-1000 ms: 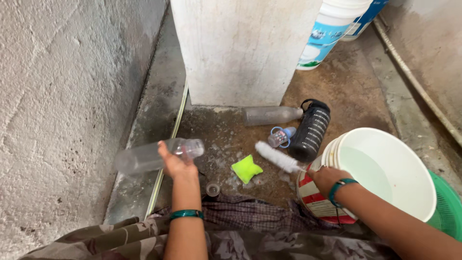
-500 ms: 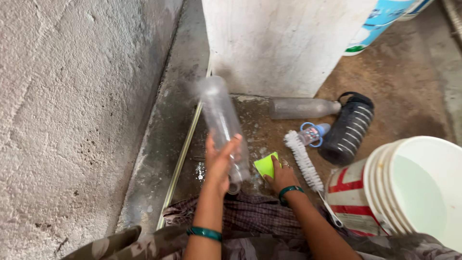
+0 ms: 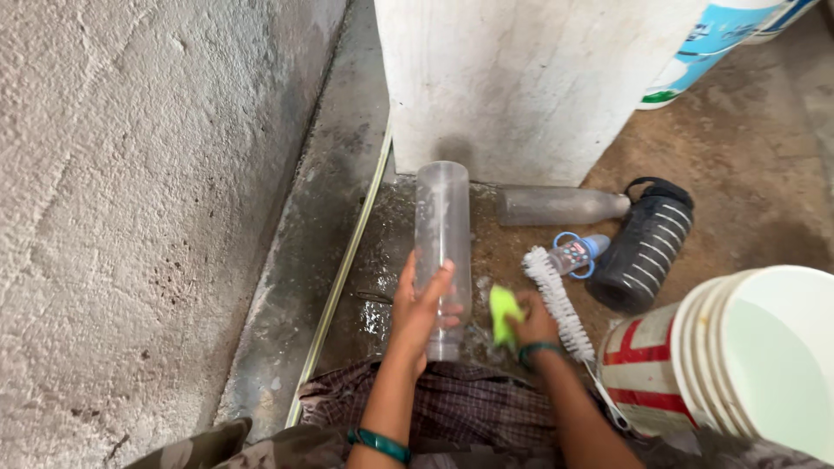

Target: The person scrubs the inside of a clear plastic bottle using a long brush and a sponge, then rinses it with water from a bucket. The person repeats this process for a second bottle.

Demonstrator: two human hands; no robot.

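Hands first: our left hand (image 3: 423, 306) is closed around the lower part of a clear plastic bottle (image 3: 441, 243), fingers wrapped over its front. Our right hand (image 3: 532, 323) grips a yellow-green sponge (image 3: 501, 313) just beside the bottle's lower end. We hold the bottle above the wet floor (image 3: 365, 287), its long axis running nearly straight away from us: the narrow end points back toward our lap and the flat base points toward the white pillar (image 3: 521, 78). The bottle looks empty, its wall only cloudy and speckled.

Just right of our right hand lies a white bottle brush (image 3: 556, 300), bristles pointing away from us. Beyond it a small baby bottle with a blue collar (image 3: 580, 254) lies on its side, and a second clear bottle (image 3: 560, 207) lies crosswise at the pillar's foot, neck to the right. A black ribbed bottle (image 3: 645, 247) lies tilted beside them. At our right stands a white bucket (image 3: 695, 347); we cannot tell what it contains. A pale blue-and-white tub (image 3: 695, 65) stands behind the pillar.
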